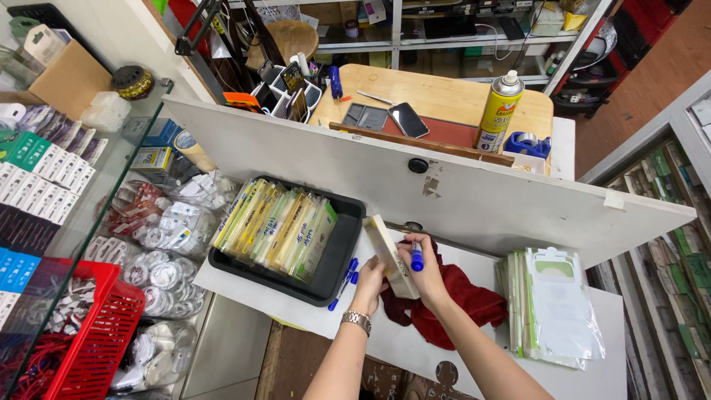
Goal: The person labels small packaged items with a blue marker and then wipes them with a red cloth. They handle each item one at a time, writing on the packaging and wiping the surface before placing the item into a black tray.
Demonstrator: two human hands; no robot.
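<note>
Now both hands grip 1 packet (390, 255): left hand (370, 280) closed; right hand (419, 270) w/ 1 blue marker (416, 256).

I see a black tray (342, 261) full of yellow and green packets (275, 228) on the white tabletop (244, 287). A red cloth (463, 305) lies beside a stack of clear bags (552, 307). Further away stand a yellow spray can (501, 111) and a red basket (95, 326).

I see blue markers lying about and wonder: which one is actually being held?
The blue marker in the right hand, cap up, beside the flat packet both hands grip. The other markers lie loose by the black tray.
</note>
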